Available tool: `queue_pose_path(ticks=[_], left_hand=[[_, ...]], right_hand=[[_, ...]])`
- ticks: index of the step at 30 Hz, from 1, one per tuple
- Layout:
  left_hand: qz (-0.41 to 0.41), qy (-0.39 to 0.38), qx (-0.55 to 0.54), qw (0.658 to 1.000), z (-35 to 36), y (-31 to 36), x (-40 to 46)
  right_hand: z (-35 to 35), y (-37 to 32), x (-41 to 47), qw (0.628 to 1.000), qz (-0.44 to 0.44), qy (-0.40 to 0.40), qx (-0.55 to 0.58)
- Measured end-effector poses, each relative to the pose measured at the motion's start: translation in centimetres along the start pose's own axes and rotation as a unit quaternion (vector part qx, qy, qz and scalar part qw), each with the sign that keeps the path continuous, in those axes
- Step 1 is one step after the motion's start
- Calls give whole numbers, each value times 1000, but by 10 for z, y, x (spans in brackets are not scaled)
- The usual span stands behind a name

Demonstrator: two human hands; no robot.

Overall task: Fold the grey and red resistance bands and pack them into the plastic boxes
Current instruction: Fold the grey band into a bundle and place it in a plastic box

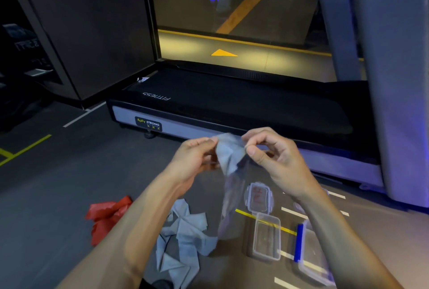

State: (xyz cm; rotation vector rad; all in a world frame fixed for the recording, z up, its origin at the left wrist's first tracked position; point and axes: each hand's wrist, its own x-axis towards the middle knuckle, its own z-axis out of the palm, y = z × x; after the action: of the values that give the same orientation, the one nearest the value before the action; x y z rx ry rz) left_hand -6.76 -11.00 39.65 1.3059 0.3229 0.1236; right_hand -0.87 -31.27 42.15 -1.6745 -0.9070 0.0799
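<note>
Both hands, left hand (195, 154) and right hand (274, 156), pinch the thin grey resistance band (228, 154) mid-frame, starting its fold; next, bring the corners together squarely.

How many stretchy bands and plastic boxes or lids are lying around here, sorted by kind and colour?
Grey bands: 2, one held up by the left hand and right hand at, one heaped on the floor
Red bands: 1
Open clear boxes: 1
Clip lids: 1
Blue-edged box or lid: 1
Total: 6
</note>
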Motion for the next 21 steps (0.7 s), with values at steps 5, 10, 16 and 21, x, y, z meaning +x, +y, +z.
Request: queue_pose_path(ticks=[5,10,16,21], left_hand=[[105,169,179,963,3,-12,13],[205,172,275,924,8,-15,9],[200,110,302,926,8,-19,10],[319,109,518,787,-17,-5,18]], right_hand=[[14,-6,-8,993,-26,-89,-79],[33,-22,-7,996,-63,-48,-40],[34,-23,-3,991,-51,-18,-126],[14,-17,-4,981,58,-177,-57]])
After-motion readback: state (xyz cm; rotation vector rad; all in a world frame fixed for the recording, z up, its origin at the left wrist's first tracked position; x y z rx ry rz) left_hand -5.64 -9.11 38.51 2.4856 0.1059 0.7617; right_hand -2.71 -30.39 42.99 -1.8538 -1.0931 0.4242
